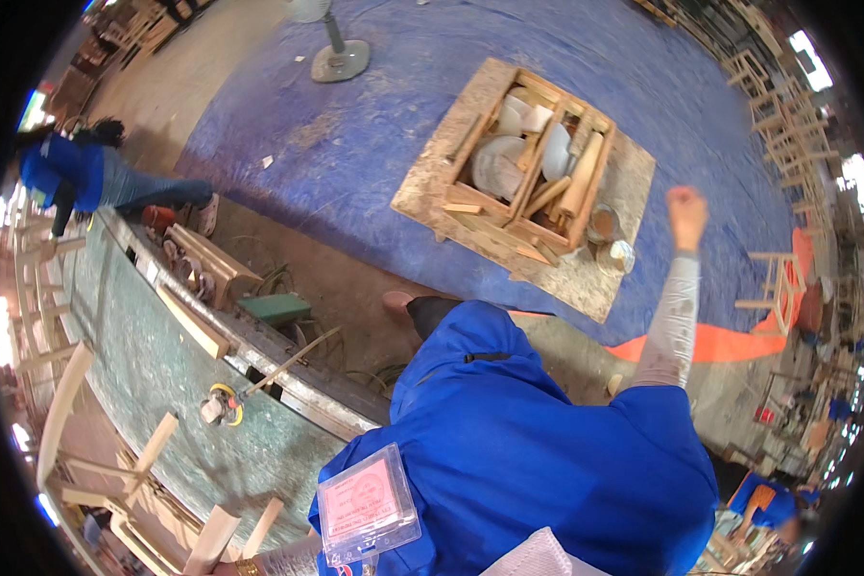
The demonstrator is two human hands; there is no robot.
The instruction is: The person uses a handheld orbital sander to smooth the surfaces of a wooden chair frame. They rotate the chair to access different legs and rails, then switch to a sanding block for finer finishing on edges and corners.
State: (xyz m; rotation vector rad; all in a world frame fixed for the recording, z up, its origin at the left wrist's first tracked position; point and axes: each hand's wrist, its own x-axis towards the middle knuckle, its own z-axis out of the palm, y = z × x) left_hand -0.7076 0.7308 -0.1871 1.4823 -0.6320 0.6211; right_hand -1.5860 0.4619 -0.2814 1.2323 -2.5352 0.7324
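My right hand [686,221] is stretched out over the blue floor sheet, right of a wooden box, touching nothing around it. Its fingers look curled together, slightly blurred; whether anything small is in them I cannot make out. At the lower left edge, my left forearm [293,559] reaches toward pale wooden chair parts [211,542]. The left hand is almost wholly cut off by the picture's rim, so its fingers do not show. A small round sander [223,405] with a yellow rim lies on the green worktable [288,437], a hose or cord trailing from it.
The divided wooden box [523,206], holding discs and wood pieces, lies on a board [634,178] with two jars [610,240] beside it. A fan [340,60] stands beyond. A person in blue [77,173] is at far left. Wooden frames [782,288] line the right.
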